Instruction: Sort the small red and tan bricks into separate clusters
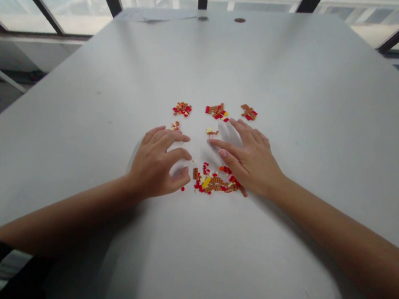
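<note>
Small toy bricks in brown, red, yellow and white lie in groups on the white table. My left hand (162, 164) is palm down with its fingers curved and apart, left of the largest brick pile (215, 183). Just beyond its fingers is a little pinkish cluster (175, 125). My right hand (249, 158) is spread above the right part of the largest pile, partly covering it. Its index fingertip is at a small group of cream and brown bricks (211, 132); whether it touches one I cannot tell. Neither hand visibly holds anything.
Farther off lie a red and orange pile (182, 109), a brown, red and yellow pile (217, 111) and a brown and red pile (249, 112). Paper sheets (147, 14) lie at the far edge of the white table (260, 275), before the windows.
</note>
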Demonstrator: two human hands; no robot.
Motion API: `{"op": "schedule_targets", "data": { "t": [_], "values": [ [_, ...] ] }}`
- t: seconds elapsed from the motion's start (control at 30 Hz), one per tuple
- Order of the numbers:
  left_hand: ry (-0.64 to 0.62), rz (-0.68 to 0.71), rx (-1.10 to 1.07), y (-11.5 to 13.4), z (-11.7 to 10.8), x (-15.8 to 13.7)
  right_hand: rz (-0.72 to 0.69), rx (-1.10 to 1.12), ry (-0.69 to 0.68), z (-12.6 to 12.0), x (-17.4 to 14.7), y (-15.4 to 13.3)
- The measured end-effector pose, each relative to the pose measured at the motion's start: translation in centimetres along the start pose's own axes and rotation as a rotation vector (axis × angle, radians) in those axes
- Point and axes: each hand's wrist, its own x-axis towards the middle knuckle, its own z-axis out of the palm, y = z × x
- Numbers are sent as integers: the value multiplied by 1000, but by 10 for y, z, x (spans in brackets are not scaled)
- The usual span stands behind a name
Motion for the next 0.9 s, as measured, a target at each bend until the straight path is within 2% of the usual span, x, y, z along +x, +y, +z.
{"op": "schedule_targets", "data": {
  "t": [0.23, 0.47, 0.6, 0.7, 0.9],
  "values": [
    [2, 92, -40, 2, 2, -2, 77, 84, 42, 4, -1, 6],
    [13, 104, -59, 4, 0, -3, 146, 120, 147, 6, -1, 9],
    [-12, 130, -75, 6, -3, -5, 99, 124, 144, 5, 1, 14],
    [-30, 138, -83, 6, -5, -7, 75, 47, 127, -1, 5, 16],
    [-34, 147, -98, 1, -9, -10, 91, -28, 66, -2, 29, 17]
  ]
}}
